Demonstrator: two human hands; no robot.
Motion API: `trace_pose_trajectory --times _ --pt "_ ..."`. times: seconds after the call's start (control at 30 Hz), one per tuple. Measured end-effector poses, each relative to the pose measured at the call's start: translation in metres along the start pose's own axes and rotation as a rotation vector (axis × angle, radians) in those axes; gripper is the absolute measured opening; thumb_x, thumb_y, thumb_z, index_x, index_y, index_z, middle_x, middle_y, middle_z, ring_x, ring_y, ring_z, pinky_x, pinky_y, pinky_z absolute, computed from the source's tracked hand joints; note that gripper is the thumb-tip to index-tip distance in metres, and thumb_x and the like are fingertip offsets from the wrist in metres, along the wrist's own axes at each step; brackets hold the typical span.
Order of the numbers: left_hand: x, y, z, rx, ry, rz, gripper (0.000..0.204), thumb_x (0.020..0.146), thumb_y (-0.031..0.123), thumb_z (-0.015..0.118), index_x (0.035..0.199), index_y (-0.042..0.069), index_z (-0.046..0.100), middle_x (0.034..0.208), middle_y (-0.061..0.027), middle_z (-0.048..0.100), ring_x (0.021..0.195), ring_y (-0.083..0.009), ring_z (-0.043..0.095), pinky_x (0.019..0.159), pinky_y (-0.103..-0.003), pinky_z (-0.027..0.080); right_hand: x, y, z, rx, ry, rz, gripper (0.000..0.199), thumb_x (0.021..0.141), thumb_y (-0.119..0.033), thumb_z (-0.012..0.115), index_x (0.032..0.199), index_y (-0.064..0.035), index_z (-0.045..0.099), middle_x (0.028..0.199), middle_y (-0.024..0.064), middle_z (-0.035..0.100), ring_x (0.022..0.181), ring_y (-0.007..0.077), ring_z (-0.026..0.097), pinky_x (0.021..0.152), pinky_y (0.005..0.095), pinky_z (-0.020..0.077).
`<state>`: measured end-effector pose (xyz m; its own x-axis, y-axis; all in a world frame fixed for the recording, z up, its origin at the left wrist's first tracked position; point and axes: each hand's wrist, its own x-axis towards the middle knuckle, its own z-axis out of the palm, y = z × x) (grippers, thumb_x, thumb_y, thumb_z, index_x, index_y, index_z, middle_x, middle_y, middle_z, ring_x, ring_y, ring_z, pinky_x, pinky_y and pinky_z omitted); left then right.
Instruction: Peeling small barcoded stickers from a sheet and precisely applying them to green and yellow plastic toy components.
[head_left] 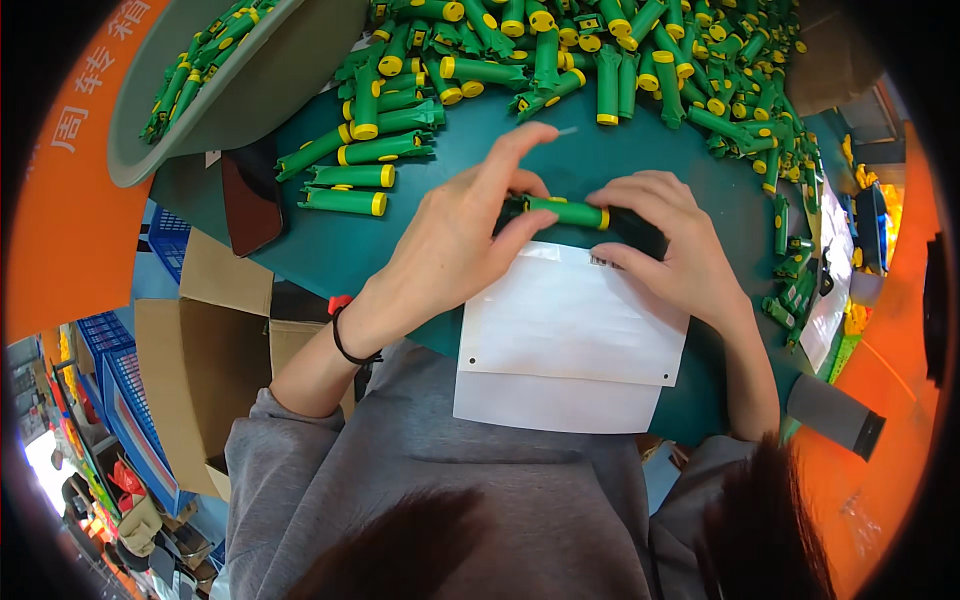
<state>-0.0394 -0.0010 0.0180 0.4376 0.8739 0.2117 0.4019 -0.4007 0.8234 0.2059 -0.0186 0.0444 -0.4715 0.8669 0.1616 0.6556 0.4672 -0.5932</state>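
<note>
Grey sweatshirt sleeves [300, 470] fill the lower edge of the head view, and from them both forearms reach up to a green-and-yellow toy tube [565, 212] held level above the teal table [310, 250]. Left hand [455, 235] is closed around the tube's dark left end, thumb beneath and fingers curled over, with the index finger stretched straight out past it. Right hand [665, 235] is clamped on the black right end, fingers folded over the top so that the end itself is mostly hidden. Between the two hands only the green middle and one yellow ring show. The tube looks like light, stiff moulded plastic with a smooth skin that could slide in a loose hold; the yellow ring and the dark end pieces seem the surest places to pinch, and it likely needs little force. Just below the hands lies a white paper bag [570, 340] with two small punched holes, its lower edge hanging over the table's rim. Farther out, a large heap of like green tubes [600, 60] covers the far side of the table, a few lie singly at the left [345, 200], and a grey basin [240, 90] holds more. Cardboard boxes [200, 380] and blue crates [130, 400] stand on the floor at left.
</note>
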Motion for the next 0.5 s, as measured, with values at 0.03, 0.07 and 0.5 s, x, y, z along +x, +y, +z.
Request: trace_pose_trajectory --times 0.03,0.07,0.5 --pt "0.001 0.002 -0.002 0.004 0.003 -0.001 0.066 0.087 0.006 0.075 0.144 0.012 0.041 0.096 -0.0058 0.074 0.091 -0.0214 0.071 0.083 -0.03 0.054 0.001 0.0 0.0 0.076 0.038 0.032 0.035 0.078 -0.009 0.079 0.111 -0.0028 0.07 0.111 0.0102 0.067 0.106 0.027 0.062 0.093 0.0372 0.0489" --pt "0.004 0.005 -0.004 -0.12 0.0 -0.078 0.066 0.089 0.006 0.074 0.145 0.011 0.04 0.098 -0.0062 0.074 0.091 -0.0188 0.07 0.084 -0.029 0.054 0.0 0.0 0.001 0.076 0.04 0.031 0.035 0.078 -0.009 0.079 0.111 -0.0028 0.07 0.111 0.0102 0.067 0.106 0.027 0.062 0.093 0.0372 0.0489" --pt "-0.014 0.055 0.014 -0.562 0.008 0.048 0.062 0.084 -0.012 0.072 0.135 -0.002 0.038 0.11 -0.0186 0.068 0.106 -0.0211 0.067 0.092 -0.031 0.054 -0.007 -0.023 0.006 1.222 0.4 0.203 0.078 0.105 -0.06 0.013 0.143 0.0013 0.042 0.118 0.0111 0.056 0.114 0.0222 0.05 0.106 0.0376 0.0347"
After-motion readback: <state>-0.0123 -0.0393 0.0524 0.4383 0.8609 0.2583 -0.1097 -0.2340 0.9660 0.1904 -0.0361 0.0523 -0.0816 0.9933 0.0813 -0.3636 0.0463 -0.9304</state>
